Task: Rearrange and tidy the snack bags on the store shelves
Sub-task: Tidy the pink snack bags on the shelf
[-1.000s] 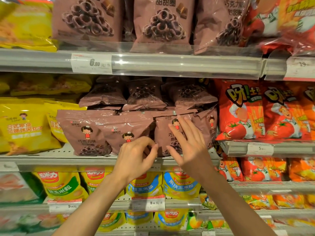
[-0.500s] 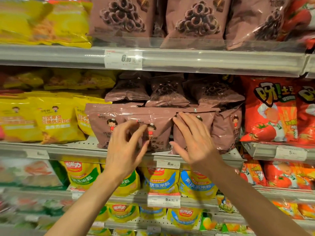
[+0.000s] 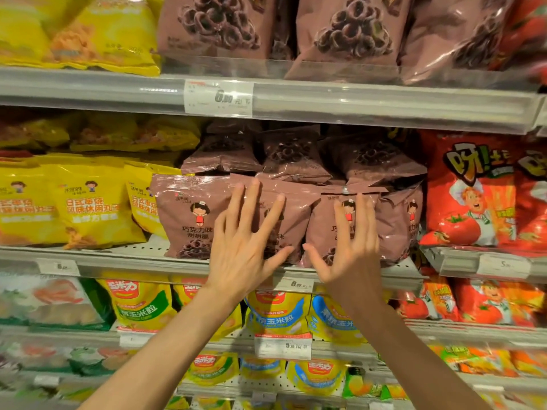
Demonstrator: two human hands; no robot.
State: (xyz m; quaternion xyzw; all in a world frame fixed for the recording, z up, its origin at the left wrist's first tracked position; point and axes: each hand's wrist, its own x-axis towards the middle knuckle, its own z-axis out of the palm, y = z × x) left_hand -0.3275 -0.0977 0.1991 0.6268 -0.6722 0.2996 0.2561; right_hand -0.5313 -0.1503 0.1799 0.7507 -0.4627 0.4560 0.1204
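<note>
Several brown chocolate-ring snack bags stand in a row at the front of the middle shelf [image 3: 133, 258]. My left hand [image 3: 245, 247] lies flat with spread fingers against the second brown bag [image 3: 293, 211]. My right hand [image 3: 349, 247] presses flat on the third brown bag [image 3: 322, 229]. The leftmost brown bag [image 3: 189, 217] stands upright and untouched. A fourth brown bag [image 3: 399, 223] leans at the right end of the row. More brown bags [image 3: 290, 155] lie flat, piled behind and above the front row.
Yellow snack bags [image 3: 85, 202] fill the shelf to the left, red tomato bags [image 3: 473, 190] the right. Large brown bags [image 3: 349, 34] stand on the upper shelf behind a clear lip. Corn snack bags [image 3: 139, 306] hang on the shelves below. A price tag [image 3: 219, 97] sits on the upper rail.
My left hand has opened from curled fingers to a flat spread palm on the bags. The front brown bags now stand more upright. The view has moved closer to the shelf.
</note>
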